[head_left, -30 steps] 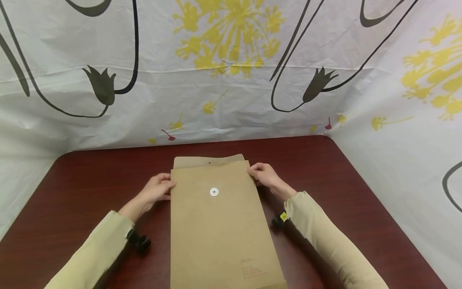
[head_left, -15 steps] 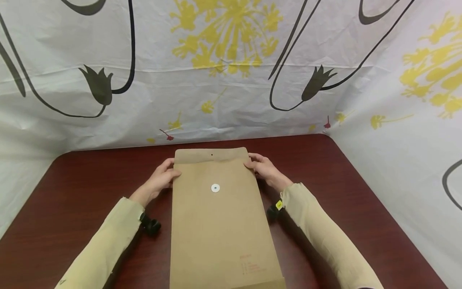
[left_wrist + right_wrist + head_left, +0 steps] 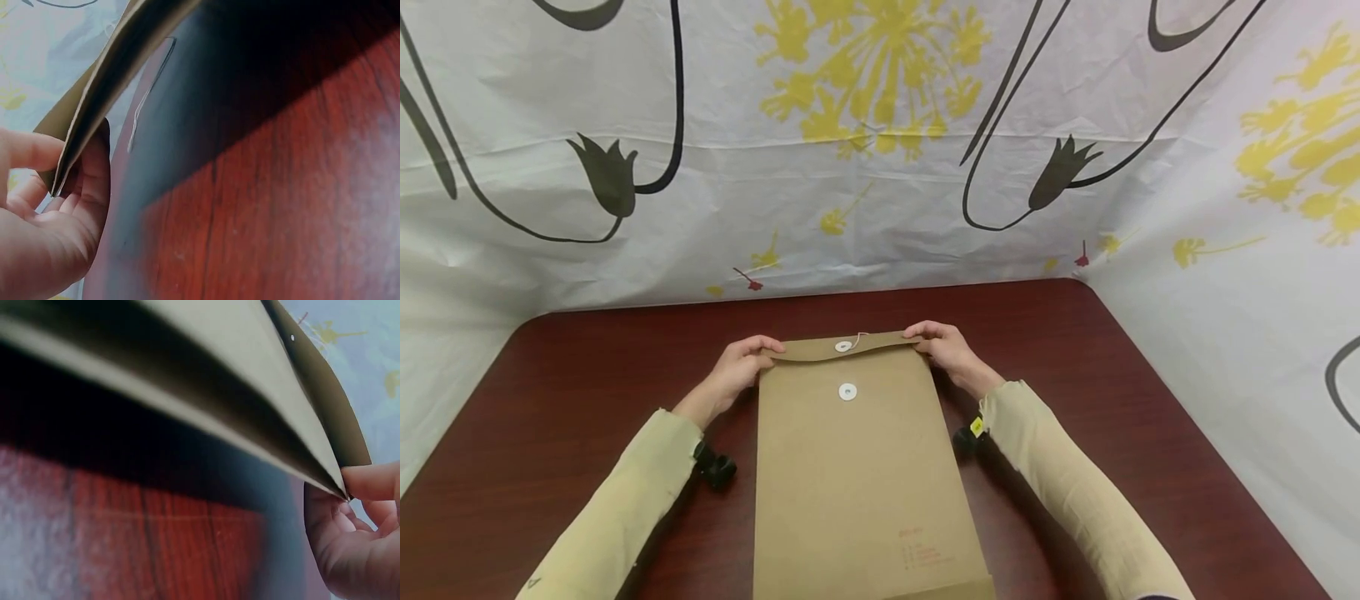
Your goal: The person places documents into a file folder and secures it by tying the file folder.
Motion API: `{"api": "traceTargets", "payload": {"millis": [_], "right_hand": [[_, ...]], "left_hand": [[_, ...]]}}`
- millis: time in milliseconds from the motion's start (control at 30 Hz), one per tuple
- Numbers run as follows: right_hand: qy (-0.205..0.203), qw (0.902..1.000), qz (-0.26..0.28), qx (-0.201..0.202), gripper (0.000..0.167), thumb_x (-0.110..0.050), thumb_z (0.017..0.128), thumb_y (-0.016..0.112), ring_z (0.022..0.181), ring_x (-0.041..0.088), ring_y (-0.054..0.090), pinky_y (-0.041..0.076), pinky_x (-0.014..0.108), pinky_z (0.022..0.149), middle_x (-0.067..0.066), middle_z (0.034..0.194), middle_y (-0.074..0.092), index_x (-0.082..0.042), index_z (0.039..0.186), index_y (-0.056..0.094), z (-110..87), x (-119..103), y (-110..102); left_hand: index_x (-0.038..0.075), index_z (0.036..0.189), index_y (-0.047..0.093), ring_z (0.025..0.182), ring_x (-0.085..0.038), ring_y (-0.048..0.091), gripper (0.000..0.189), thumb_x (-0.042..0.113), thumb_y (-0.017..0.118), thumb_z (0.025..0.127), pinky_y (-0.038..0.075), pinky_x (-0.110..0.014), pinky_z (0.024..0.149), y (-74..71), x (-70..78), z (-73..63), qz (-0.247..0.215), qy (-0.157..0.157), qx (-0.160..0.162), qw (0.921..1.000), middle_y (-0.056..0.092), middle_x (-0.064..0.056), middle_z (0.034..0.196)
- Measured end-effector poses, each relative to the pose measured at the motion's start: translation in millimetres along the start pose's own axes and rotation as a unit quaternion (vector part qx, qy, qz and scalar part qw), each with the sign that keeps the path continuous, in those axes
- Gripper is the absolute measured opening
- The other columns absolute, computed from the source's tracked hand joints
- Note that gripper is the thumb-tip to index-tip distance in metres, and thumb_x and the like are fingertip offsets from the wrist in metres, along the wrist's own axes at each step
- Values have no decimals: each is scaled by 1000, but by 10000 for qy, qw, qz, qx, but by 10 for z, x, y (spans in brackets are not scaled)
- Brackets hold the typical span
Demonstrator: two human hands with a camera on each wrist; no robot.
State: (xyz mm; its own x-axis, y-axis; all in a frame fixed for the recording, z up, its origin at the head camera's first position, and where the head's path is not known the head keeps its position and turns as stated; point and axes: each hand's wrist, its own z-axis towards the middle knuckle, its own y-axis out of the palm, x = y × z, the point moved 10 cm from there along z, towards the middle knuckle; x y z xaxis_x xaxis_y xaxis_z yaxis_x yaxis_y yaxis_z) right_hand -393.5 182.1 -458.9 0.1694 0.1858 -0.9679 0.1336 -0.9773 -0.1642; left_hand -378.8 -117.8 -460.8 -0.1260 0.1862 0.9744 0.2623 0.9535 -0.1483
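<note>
A brown kraft paper envelope [image 3: 857, 467] lies lengthwise in front of me, its far end lifted off the table. Its flap [image 3: 808, 350] is bent over toward me and carries a white button [image 3: 844, 346] with a white string. A second white button [image 3: 847, 392] sits on the body just below the flap edge. My left hand [image 3: 733, 371] pinches the far left corner, thumb on the near face and fingers at the flap. At the far right corner, my right hand [image 3: 951, 354] pinches likewise. The right wrist view shows its thumb [image 3: 372, 481] against the paper.
The dark red wooden table [image 3: 587, 375] reaches back to a patterned white sheet [image 3: 737, 208] that hangs behind and on the right. A string [image 3: 147, 94] dangles under the envelope in the left wrist view. A small black wrist camera [image 3: 718, 471] is under the left sleeve.
Both hands moved up to the envelope's top corners. The flap, which pointed away from me, has been folded over toward me, bringing its button and string into view.
</note>
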Motion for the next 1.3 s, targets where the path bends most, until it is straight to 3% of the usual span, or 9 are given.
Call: {"api": "traceTargets", "payload": {"millis": [200, 333, 500, 667, 767, 967, 1033, 1100, 1300], "right_hand": [[20, 9999, 133, 72, 37, 7, 79, 42, 68, 13, 53, 44, 26, 58, 9, 113, 63, -1, 105, 67, -32, -17, -7], [-166, 9998, -10, 71, 26, -3, 87, 51, 73, 11, 56, 47, 26, 64, 7, 108, 65, 0, 107, 68, -55, -58, -8], [-514, 9969, -575, 130, 22, -6, 85, 65, 66, 12, 57, 47, 25, 61, 2, 90, 67, 3, 105, 67, -72, -86, -10], [-680, 9957, -619, 127, 23, 0, 83, 64, 65, 12, 56, 46, 24, 60, 1, 79, 63, 5, 106, 63, -87, -94, -9], [-740, 9949, -665, 158, 34, 3, 83, 63, 66, 11, 51, 44, 22, 62, -2, 74, 58, 5, 116, 57, -89, -88, -14], [-750, 9886, -1287, 220, 40, -1, 85, 62, 73, 16, 49, 42, 26, 66, 4, 80, 57, -1, 125, 55, -73, -85, 8], [-928, 9791, -1795, 236, 38, -5, 86, 63, 81, 20, 52, 44, 30, 70, 9, 92, 60, -3, 123, 57, -67, -141, 48], [-1343, 9599, -2444, 290, 37, -7, 85, 65, 90, 24, 56, 47, 35, 76, 12, 105, 61, -3, 122, 59, -75, -269, 115], [-2978, 8740, -3820, 393, 35, -6, 80, 71, 103, 29, 56, 45, 41, 86, 12, 113, 62, -6, 114, 66, -177, -717, 465]], "left_hand": [[-2, 105, 60, 63, -8, 43, 27, -1, 46, 82, 44, -24, 59, 3, 16, -31, -470, -21, -171, 9987, 51, 0, 87], [-2, 103, 62, 64, -8, 42, 22, 4, 50, 85, 44, -23, 60, -13, 19, -30, -334, 18, -40, 9994, 50, 4, 76], [-3, 117, 54, 66, -8, 52, 32, 3, 56, 86, 44, -23, 59, -26, -5, -20, 130, 87, 213, 9997, 60, 6, 79], [-8, 133, 39, 67, -3, 56, 48, 0, 55, 88, 46, -21, 59, 2, -42, -20, -29, -25, 138, 9999, 64, -6, 95], [-11, 132, 40, 69, -2, 57, 47, 1, 55, 89, 47, -20, 61, 7, -70, -25, 12, -164, 121, 9998, 65, -7, 100], [-7, 122, 44, 67, -5, 56, 34, -1, 54, 90, 47, -22, 59, 8, -92, -34, -66, -227, 122, 9996, 63, 4, 84], [-6, 120, 43, 67, -6, 57, 32, -2, 54, 90, 47, -23, 59, 3, -84, -38, -148, -157, 115, 9997, 63, 4, 83], [-6, 119, 43, 67, -7, 57, 31, -3, 54, 90, 48, -23, 59, -8, -71, -44, -186, -68, 115, 9997, 63, 4, 82], [-6, 120, 42, 67, -7, 58, 32, -3, 54, 90, 48, -24, 59, -4, -35, -54, -196, 128, 37, 9997, 63, 3, 82]]}}
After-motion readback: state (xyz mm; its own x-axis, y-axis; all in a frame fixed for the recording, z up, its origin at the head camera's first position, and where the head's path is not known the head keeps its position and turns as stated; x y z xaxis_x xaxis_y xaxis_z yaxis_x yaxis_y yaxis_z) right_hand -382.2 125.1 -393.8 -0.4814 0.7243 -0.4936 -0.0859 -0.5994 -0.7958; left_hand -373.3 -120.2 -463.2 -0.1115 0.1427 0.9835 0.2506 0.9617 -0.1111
